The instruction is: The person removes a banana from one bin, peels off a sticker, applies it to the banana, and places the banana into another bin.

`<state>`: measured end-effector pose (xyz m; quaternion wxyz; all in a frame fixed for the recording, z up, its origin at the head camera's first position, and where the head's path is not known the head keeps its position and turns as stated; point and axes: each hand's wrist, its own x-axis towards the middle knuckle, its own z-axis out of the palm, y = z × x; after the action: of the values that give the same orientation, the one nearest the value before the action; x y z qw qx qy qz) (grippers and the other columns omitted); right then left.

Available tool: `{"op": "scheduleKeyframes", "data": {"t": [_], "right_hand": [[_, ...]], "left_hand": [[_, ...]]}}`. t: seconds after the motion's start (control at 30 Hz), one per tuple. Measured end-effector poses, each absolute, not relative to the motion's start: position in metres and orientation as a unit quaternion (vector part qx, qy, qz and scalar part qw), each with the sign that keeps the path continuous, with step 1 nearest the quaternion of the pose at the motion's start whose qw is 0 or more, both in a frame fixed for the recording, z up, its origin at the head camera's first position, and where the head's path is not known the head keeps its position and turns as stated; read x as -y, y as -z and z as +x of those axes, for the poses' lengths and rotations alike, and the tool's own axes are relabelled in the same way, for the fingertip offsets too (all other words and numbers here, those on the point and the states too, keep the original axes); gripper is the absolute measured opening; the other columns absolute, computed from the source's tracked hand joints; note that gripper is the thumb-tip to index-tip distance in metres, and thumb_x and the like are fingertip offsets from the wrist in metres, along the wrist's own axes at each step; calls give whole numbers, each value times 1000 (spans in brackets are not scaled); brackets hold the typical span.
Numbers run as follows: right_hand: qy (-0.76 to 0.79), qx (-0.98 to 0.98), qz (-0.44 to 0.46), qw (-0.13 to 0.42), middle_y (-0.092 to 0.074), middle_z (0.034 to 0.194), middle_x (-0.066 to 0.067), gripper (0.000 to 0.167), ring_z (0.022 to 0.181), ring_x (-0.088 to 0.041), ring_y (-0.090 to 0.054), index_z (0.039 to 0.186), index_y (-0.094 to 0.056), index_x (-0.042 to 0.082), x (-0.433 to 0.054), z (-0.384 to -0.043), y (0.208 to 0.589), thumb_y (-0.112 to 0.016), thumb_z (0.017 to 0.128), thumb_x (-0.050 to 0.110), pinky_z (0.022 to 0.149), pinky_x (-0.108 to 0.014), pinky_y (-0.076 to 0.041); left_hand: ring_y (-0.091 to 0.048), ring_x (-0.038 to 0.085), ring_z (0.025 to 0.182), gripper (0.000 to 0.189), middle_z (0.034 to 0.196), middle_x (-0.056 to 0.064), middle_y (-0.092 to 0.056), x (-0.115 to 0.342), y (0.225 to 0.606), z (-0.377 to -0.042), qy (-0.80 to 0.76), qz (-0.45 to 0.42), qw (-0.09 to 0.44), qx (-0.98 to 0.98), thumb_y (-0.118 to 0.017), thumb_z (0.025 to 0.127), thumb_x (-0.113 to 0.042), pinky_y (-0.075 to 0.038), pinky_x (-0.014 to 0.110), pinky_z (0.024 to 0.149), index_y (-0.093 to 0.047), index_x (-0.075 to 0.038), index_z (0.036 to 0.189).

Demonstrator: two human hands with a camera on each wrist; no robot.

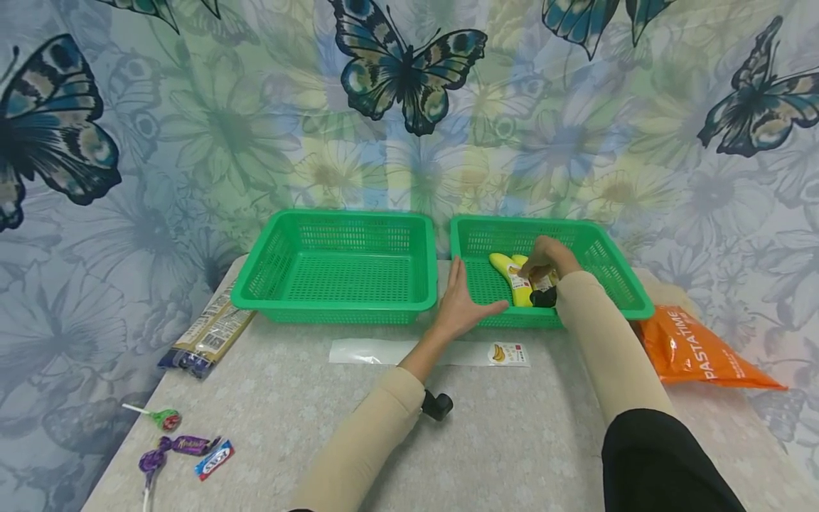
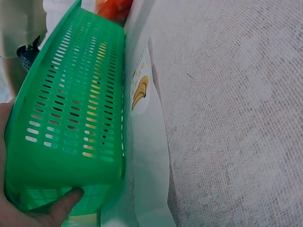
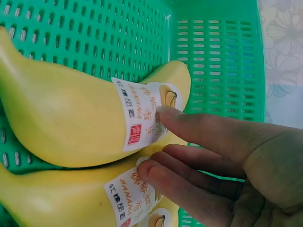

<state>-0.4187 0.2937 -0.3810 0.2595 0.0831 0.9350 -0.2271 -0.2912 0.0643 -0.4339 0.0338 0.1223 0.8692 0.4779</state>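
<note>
Two yellow bananas, an upper one and a lower one in the right wrist view, lie side by side in the right green basket. White printed labels wrap both. My right hand reaches into that basket. Its thumb touches the upper banana's label, and a fingertip rests at the lower banana's label. At the basket's near left corner is my left hand, fingers straight and thumb spread. In the left wrist view the thumb lies against the basket's end wall; the fingers are mostly out of frame.
A second green basket stands to the left. In front lies a white strip with a banana picture. An orange bag is at the right, a gold-and-blue packet at the left. Lollipops and wrapped sweets lie front left.
</note>
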Motion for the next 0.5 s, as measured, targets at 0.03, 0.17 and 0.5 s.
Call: {"op": "scheduleKeyframes", "data": {"t": [0.03, 0.17, 0.5], "right_hand": [[226, -935, 81, 260, -74, 77, -8, 31, 73, -18, -73, 100, -72, -3, -295, -419, 380, -79, 82, 21, 84, -44, -58], [244, -935, 58, 252, -75, 82, -11, 33, 77, -21, -73, 101, -72, -4, -296, -417, 371, -76, 85, 25, 87, -45, -57], [280, -947, -25, 152, -69, 112, -26, 38, 87, -28, -73, 115, -67, -7, -272, -363, 347, -69, 91, 22, 82, -39, -60]], "left_hand": [[-16, 29, 152, 119, 166, -5, 10, -65, 434, -292, -479, 123, 34, -869, -73, 77, -60, -29, 59, 116, 2, -13, 158], [-19, 30, 151, 119, 166, -5, 9, -66, 434, -294, -481, 122, 29, -868, -74, 77, -59, -31, 58, 115, 1, -13, 158], [-20, 38, 149, 109, 166, 3, 5, -58, 442, -282, -483, 116, 27, -867, -63, 84, -64, -32, 59, 114, -2, -12, 158]]}}
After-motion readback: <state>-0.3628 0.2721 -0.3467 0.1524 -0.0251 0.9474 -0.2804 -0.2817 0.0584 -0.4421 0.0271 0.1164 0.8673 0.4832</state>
